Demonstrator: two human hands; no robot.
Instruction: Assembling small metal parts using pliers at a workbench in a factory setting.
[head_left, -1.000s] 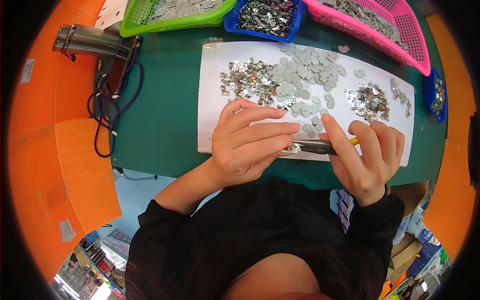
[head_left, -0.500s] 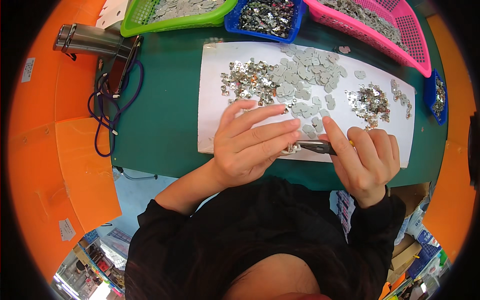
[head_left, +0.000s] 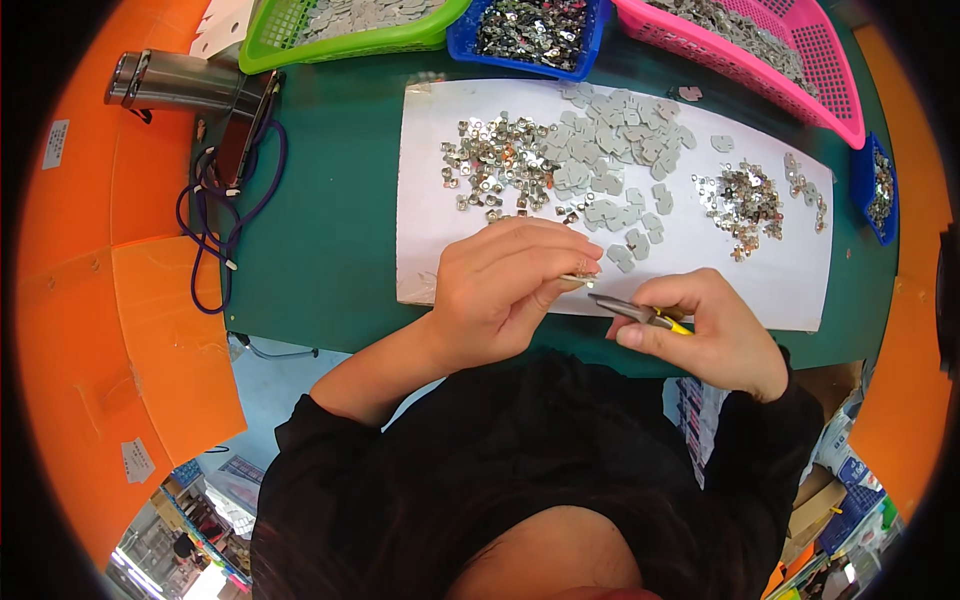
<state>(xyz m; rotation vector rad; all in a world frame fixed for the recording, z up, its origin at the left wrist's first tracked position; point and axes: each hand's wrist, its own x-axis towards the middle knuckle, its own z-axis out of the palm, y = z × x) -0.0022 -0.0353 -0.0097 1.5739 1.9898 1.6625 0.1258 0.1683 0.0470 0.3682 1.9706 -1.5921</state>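
Between the thumb and fingers of my left hand (head_left: 505, 285) is a small flat grey plate (head_left: 578, 279) with shiny metal on it, mostly covered by the fingers. My right hand (head_left: 705, 330) grips dark-jawed pliers (head_left: 628, 308) with yellow on the handle. The jaws point left toward the plate, a little apart from it. Just beyond both hands, a white board (head_left: 425, 235) carries loose grey plates (head_left: 630, 130), a pile of shiny metal clips (head_left: 495, 165) at left and another pile of small metal pieces (head_left: 745, 205) at right.
Along the far edge stand a green basket (head_left: 345, 52), a blue bin (head_left: 525, 65) and a pink basket (head_left: 735, 75), all holding parts. A smaller blue bin (head_left: 880, 215) is at far right. On the left are a steel flask (head_left: 185, 80) and a purple cord (head_left: 265, 185).
The pliers have drawn away from the piece in my left hand and turned slightly. My right hand has rolled around the handle, while my left fingers have closed together more.
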